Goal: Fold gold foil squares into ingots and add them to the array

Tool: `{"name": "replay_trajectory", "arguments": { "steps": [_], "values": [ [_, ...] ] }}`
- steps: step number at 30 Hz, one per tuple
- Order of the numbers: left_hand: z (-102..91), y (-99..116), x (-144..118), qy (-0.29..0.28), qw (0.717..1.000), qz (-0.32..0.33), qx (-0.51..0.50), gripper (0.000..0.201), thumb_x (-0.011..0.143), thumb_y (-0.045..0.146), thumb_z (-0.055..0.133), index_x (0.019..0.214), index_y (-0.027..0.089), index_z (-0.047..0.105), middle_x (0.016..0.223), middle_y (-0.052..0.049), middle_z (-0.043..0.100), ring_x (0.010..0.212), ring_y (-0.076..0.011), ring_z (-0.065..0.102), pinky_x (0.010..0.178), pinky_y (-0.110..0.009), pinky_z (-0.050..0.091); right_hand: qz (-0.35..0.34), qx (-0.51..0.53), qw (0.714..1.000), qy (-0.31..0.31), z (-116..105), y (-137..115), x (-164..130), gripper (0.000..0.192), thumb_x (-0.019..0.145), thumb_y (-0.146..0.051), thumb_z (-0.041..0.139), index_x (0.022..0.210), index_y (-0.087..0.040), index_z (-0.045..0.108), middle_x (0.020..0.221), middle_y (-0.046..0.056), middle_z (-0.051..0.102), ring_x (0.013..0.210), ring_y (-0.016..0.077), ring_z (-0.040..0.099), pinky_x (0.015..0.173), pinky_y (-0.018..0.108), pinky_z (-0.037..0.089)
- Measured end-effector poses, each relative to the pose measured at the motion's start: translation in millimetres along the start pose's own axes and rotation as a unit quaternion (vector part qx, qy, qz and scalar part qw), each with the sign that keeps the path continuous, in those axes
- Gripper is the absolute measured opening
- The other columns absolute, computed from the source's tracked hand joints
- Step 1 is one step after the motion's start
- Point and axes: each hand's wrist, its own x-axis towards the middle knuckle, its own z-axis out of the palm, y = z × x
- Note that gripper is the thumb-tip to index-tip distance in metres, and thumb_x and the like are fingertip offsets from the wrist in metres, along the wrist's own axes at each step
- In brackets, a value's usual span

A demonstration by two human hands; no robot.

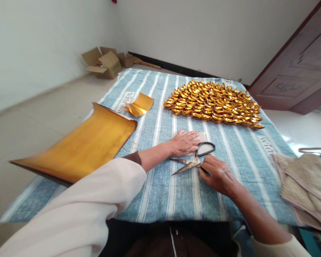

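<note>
My left hand (184,142) lies flat on a small pale sheet of paper (203,136) on the blue striped cloth (160,192). Just to its right lie black-handled scissors (194,161), blades apart and pointing left. My right hand (218,175) rests over the lower handle of the scissors, fingers curled around it. A stack of large gold foil sheets (82,146) lies at the left with a curled corner. A smaller folded gold sheet (139,105) sits beyond it. Several folded gold paper ingots (214,103) are packed in rows at the far side.
Folded beige cloths (305,185) lie at the right edge of the cloth. Open cardboard boxes (104,62) stand by the far wall on the floor. A dark wooden door (299,64) stands at the right.
</note>
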Motion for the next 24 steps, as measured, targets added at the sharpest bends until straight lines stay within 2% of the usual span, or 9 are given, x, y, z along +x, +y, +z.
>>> {"name": "replay_trajectory", "arguments": {
  "steps": [4,7,10,13,17,19,21,24],
  "values": [
    [-5.3,-1.2,-0.7,-0.015,0.999,-0.013,-0.036,0.051,0.098,0.039,0.021,0.144,0.019,0.032,0.156,-0.005,0.018,0.143,-0.0233,0.010,0.112,-0.053,0.006,0.020,0.020,1.000,-0.004,-9.3,6.7,-20.1,0.026,0.085,-0.016,0.049,0.060,-0.019,0.053,0.063,0.002,0.051,0.063,0.0149,0.049,0.059,0.028,0.037],
    [-8.7,-4.7,-2.4,-0.006,0.997,-0.017,-0.070,0.049,0.099,0.035,0.023,0.142,0.016,0.033,0.154,-0.008,0.023,0.142,-0.0228,0.014,0.112,-0.052,0.007,0.077,0.037,0.996,0.029,-17.9,24.2,-43.1,0.023,0.086,-0.019,0.050,0.064,-0.018,0.057,0.065,0.002,0.053,0.063,0.0141,0.051,0.062,0.026,0.040],
    [-10.3,-8.4,-7.0,0.031,0.996,-0.011,-0.080,0.046,0.098,0.033,0.030,0.139,0.014,0.037,0.151,-0.012,0.031,0.140,-0.0224,0.022,0.112,-0.048,0.014,0.155,-0.016,0.985,0.078,-22.8,48.5,-59.5,0.021,0.086,-0.024,0.051,0.068,-0.018,0.060,0.068,0.003,0.057,0.066,0.0148,0.055,0.066,0.026,0.041],
    [-11.1,-7.1,-16.6,0.085,0.995,-0.012,-0.058,0.048,0.095,0.039,0.040,0.135,0.013,0.041,0.146,-0.015,0.039,0.137,-0.0246,0.029,0.111,-0.046,0.018,0.266,-0.146,0.948,0.092,-22.1,71.6,-63.7,0.024,0.084,-0.028,0.050,0.065,-0.018,0.061,0.068,0.004,0.059,0.066,0.0170,0.057,0.061,0.028,0.038],
    [-8.7,4.0,-36.2,0.116,0.993,-0.015,0.004,0.071,0.081,0.053,0.060,0.136,0.014,0.040,0.147,-0.019,0.034,0.137,-0.0334,0.026,0.110,-0.056,0.012,0.377,-0.265,0.887,0.034,-16.5,89.2,-57.6,0.028,0.086,-0.030,0.048,0.066,-0.017,0.063,0.072,0.006,0.061,0.066,0.0188,0.056,0.056,0.029,0.033],
    [-4.6,9.5,-45.3,0.118,0.993,-0.011,0.029,0.077,0.075,0.051,0.067,0.137,0.013,0.039,0.147,-0.022,0.033,0.137,-0.0354,0.025,0.109,-0.058,0.014,0.400,-0.291,0.869,0.001,-14.6,90.8,-53.5,0.030,0.087,-0.032,0.048,0.067,-0.016,0.065,0.074,0.009,0.062,0.068,0.0205,0.057,0.056,0.030,0.033],
    [0.2,12.6,-51.7,0.141,0.989,-0.008,0.044,0.067,0.079,0.041,0.064,0.135,0.012,0.041,0.145,-0.021,0.036,0.136,-0.0340,0.028,0.108,-0.056,0.019,0.403,-0.308,0.862,-0.011,-14.4,87.9,-49.3,0.032,0.087,-0.035,0.049,0.068,-0.015,0.065,0.075,0.011,0.063,0.071,0.0235,0.058,0.057,0.031,0.034],
    [3.4,13.7,-55.5,0.191,0.980,-0.011,0.049,0.044,0.083,0.023,0.057,0.125,0.012,0.050,0.138,-0.019,0.046,0.131,-0.0306,0.038,0.106,-0.052,0.026,0.365,-0.292,0.883,0.035,-17.3,76.5,-40.0,0.030,0.086,-0.037,0.050,0.078,-0.014,0.067,0.078,0.013,0.064,0.077,0.0269,0.059,0.064,0.035,0.040]
  ]
}}
